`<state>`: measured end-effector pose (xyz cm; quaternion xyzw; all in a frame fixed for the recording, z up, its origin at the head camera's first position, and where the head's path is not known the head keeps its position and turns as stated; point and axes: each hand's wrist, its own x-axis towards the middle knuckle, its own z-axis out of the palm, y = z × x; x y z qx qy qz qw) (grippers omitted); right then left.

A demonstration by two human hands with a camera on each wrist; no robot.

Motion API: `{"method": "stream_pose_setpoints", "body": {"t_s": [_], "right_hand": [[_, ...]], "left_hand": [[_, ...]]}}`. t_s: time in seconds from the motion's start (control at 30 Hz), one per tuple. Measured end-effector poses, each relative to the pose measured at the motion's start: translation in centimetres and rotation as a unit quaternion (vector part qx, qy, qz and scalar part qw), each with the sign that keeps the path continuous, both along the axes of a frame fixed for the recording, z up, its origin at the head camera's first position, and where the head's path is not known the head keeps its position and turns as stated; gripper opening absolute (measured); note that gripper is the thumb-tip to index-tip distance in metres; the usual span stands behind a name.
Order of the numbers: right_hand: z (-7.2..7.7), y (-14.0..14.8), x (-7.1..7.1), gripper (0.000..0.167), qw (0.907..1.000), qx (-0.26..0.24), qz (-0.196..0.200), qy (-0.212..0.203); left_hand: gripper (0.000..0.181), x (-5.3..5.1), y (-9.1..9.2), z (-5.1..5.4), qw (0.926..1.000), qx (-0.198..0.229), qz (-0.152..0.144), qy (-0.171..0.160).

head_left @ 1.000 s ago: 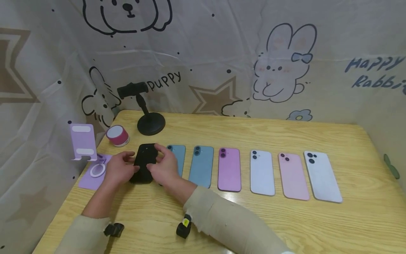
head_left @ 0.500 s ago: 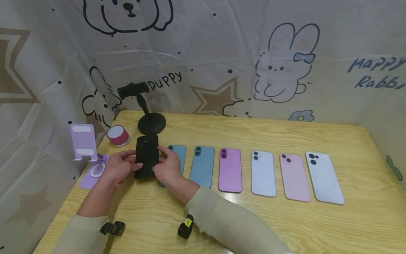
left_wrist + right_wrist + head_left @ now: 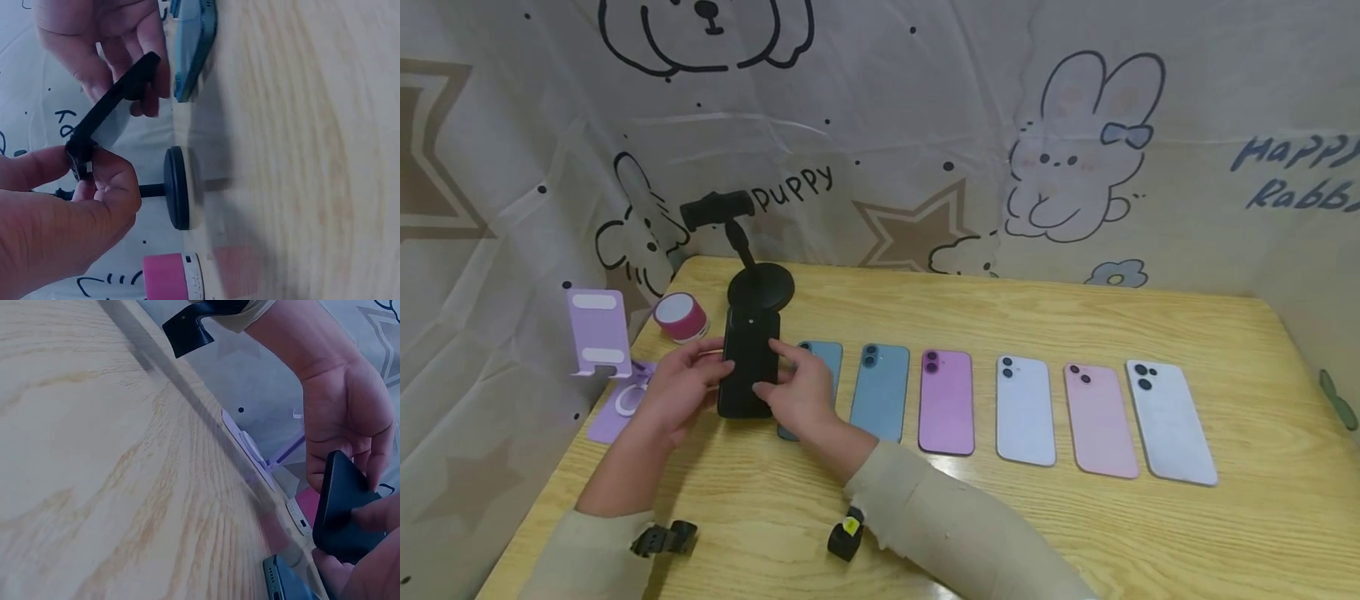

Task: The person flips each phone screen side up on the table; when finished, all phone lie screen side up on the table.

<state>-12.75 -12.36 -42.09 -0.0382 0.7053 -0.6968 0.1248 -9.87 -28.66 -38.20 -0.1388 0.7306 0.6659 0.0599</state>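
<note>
Clearly, a black phone point(image 3: 748, 354) was held by its edges

Left of centre in the head view, the phone hung tilted above the counter point(image 3: 1187, 542), its far end showing in front of the base of a black stand point(image 3: 762, 286). The left hand point(image 3: 681, 390) pinched the left edge between thumb and fingers, so that grip was closed to roughly the phone's own thickness. The right hand point(image 3: 805, 393) had its thumb on the face and a fingertip at the right edge; its grip was curled about the phone, seemingly more loosely, with other fingers behind the body.

The phone was probably light enough for one hand, stiff throughout and slick on its smooth faces. Its long edges looked the surest hold; any glass would likely have cracked in a hard drop, so a firm pinch without squeezing the face seemed best.

Just below the frame's centre, a blue phone point(image 3: 829, 367) lay partly hidden by the right hand, while a pink cylinder point(image 3: 680, 317) and a purple stand point(image 3: 598, 329) stood toward the left.
</note>
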Motion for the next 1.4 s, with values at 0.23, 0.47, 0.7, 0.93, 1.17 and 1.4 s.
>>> {"method": "stream_pose_setpoints", "body": {"t_s": [0.23, 0.47, 0.7, 0.93, 1.17, 1.4], "right_hand": [[0.0, 0.2, 0.1, 0.059, 0.9984, -0.012, 0.034, 0.044], [0.2, 0.1, 0.2, 0.054, 0.9965, -0.072, 0.041, 0.010], [0.4, 0.6, -0.1, 0.038, 0.9737, -0.200, 0.098, -0.047], [0.1, 1.0, -0.3, 0.039, 0.9827, -0.162, 0.088, -0.016], [-0.5, 0.6, -0.2, 0.038, 0.9984, -0.028, -0.016, 0.047], [-0.3, 0.5, -0.3, 0.047, 0.9989, -0.044, -0.012, 0.010]], "left_hand": [[0.038, 0.1, 0.2, 0.4, 0.9970, 0.070, -0.022, 0.026], [0.043, -0.4, 0.1, -0.4, 0.9976, -0.017, -0.047, 0.047], [0.056, -1.0, -0.2, -1.1, 0.9854, -0.168, -0.027, 0.012], [0.056, -0.8, -0.6, -1.3, 0.9889, -0.144, 0.033, 0.005], [0.046, -0.3, -0.7, -1.3, 0.9869, -0.149, 0.057, 0.020], [0.045, -1.0, -0.4, -1.6, 0.9837, -0.167, 0.064, 0.021]]}}
